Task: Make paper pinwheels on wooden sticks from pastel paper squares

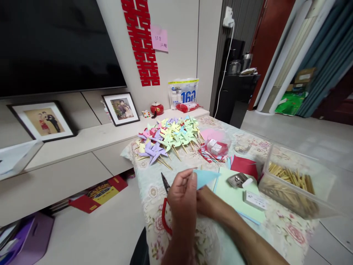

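Your left hand (183,197) sits closest to the lens, fingers curled shut around the near edge of a folded light-blue paper triangle (205,177) whose point aims to the right. Your right hand (205,204) lies mostly hidden behind the left — it appears to meet the same paper from below, but you cannot tell whether its fingers are closed. Both hands hold the paper just above the floral tablecloth (153,191).

Red-handled scissors (164,200) lie on the cloth just left of your left hand, blades pointing away from you. A pale green paper sheet (234,195) lies flat to the right of the triangle, with a small white box (255,200) on its far corner and a metal stapler (237,180) at its top edge.

Further right — a clear plastic tub (296,184) of wooden sticks. Finished paper pinwheels (169,138) are heaped at the far end of the table, well apart from your hands.
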A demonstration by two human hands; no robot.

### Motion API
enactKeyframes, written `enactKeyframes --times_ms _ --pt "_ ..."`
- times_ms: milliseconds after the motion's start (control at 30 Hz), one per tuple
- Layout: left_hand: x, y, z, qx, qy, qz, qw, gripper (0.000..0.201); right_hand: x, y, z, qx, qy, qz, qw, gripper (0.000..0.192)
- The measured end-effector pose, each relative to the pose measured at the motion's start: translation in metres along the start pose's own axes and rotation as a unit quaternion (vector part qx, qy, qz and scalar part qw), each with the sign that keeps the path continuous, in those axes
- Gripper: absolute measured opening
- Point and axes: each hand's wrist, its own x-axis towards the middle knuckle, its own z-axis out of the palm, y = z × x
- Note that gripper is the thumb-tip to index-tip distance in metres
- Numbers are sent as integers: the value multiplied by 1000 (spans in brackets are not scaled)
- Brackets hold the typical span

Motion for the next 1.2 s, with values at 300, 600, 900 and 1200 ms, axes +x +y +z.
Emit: enactKeyframes --times_ms 300,600,900,1200 --pt "17 -58 -12 19 -24 -96 995 44 -23 25 -69 199 237 24 951 48" --pt "13 -59 -12 -33 -29 -165 985 45 -17 30 -60 338 133 102 926 44" --pt "14 -62 -12 -68 -28 -175 982 43 -18 35 -60 406 80 68 908 48" --pt "12 -59 -7 -78 -40 -189 978 43 -13 45 -63 388 99 71 914 44"
